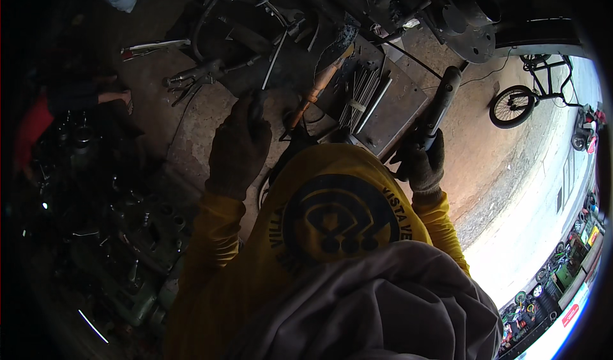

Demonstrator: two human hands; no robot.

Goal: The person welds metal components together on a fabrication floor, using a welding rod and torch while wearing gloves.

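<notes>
My left hand [239,148], in a dark work glove, is closed around a dark handle [257,105]. A thin pale rod [274,60] runs up from it toward the dark metal parts; how the two join is unclear. At the right, my gloved right hand [421,162] grips the lower end of a grey cylindrical tool [442,101], which points up and slightly right; its exact kind does not show. Between the hands, a bundle of thin metal rods [363,97] lies on a metal plate [403,95]. Left of the bundle slants a copper-coloured bar [316,92].
Locking pliers [195,74] lie left of the dark metal pieces [246,37]. A metal cylinder and discs [472,25] stand at far right. A bicycle [514,105] is by the open side. Dim machinery [121,245] and another person in red [35,127] are at left.
</notes>
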